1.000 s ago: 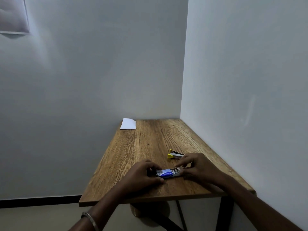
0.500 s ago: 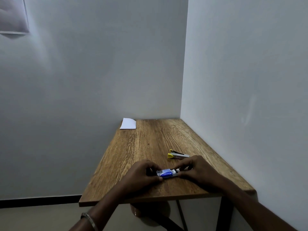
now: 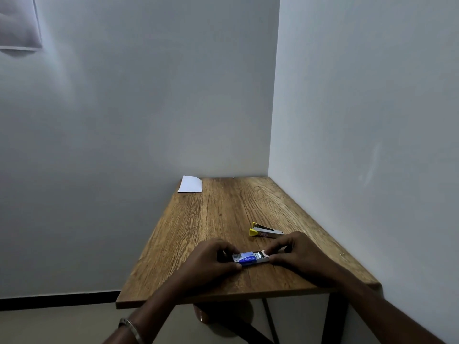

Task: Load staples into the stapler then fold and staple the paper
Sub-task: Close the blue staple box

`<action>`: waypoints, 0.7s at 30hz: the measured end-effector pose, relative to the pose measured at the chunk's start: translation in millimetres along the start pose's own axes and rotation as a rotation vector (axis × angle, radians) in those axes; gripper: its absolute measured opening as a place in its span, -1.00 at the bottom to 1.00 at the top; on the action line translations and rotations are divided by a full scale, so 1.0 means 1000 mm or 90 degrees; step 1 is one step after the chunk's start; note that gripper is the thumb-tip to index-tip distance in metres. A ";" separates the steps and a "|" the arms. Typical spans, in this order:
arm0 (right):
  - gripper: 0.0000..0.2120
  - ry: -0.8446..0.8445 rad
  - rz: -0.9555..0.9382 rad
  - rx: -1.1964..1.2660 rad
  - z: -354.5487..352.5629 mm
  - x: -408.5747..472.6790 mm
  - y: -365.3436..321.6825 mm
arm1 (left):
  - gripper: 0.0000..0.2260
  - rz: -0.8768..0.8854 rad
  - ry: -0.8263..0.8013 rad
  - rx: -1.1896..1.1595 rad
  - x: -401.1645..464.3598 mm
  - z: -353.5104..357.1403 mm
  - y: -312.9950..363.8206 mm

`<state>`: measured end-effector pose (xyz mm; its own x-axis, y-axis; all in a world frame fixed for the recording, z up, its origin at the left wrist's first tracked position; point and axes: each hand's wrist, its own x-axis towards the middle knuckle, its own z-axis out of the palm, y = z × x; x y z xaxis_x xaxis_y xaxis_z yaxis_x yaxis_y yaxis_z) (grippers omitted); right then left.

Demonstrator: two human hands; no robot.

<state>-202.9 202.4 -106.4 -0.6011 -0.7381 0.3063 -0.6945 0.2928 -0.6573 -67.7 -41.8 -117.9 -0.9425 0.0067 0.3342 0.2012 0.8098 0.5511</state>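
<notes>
Staples: small blue-and-white cardboard staple box [image 3: 249, 258] gripped at both ends near the wooden table's [image 3: 223, 219] front edge.
Left hand [image 3: 208, 263] should steady it while right hand [image 3: 298, 254] draws the tray out gently; yellow-tipped metal stapler [image 3: 264, 232] waits just beyond.

Both hands' fingers [image 3: 229, 265] pinching staple box [image 3: 250, 259], stapler [image 3: 264, 232] beyond, paper [image 3: 190, 184] far corner
</notes>
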 end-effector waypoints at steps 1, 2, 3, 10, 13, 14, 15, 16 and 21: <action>-0.86 0.001 -0.001 0.004 0.001 0.000 0.000 | -0.72 -0.001 0.001 -0.002 0.000 0.000 0.000; -0.87 0.000 -0.004 0.007 0.001 0.000 -0.001 | -0.72 -0.003 0.005 -0.005 0.000 0.000 0.000; -0.87 -0.003 -0.008 0.011 0.002 0.001 -0.002 | -0.73 -0.005 0.009 -0.007 0.000 0.000 0.001; -0.87 -0.015 -0.001 0.010 0.005 0.004 -0.006 | -0.73 -0.004 0.010 -0.005 0.000 0.001 0.001; -0.86 -0.012 -0.009 0.004 0.007 0.005 -0.009 | -0.73 -0.004 0.017 -0.005 0.000 0.001 0.000; -0.85 -0.010 -0.009 0.002 0.008 0.005 -0.010 | -0.73 -0.004 0.017 -0.006 0.001 0.001 0.000; -0.84 -0.009 -0.008 0.001 0.009 0.005 -0.010 | -0.73 -0.003 0.017 -0.007 0.001 0.001 0.000; -0.84 -0.008 -0.008 0.001 0.010 0.006 -0.011 | -0.74 -0.002 0.015 -0.007 0.001 0.001 0.000; -0.87 -0.018 -0.007 0.004 0.015 0.009 -0.015 | -0.72 0.003 0.015 -0.002 0.002 0.001 -0.001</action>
<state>-192.6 182.2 -103.8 -0.5825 -0.7578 0.2941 -0.6983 0.2813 -0.6583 -69.7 -42.0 -118.4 -0.9351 -0.0027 0.3545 0.2067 0.8082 0.5514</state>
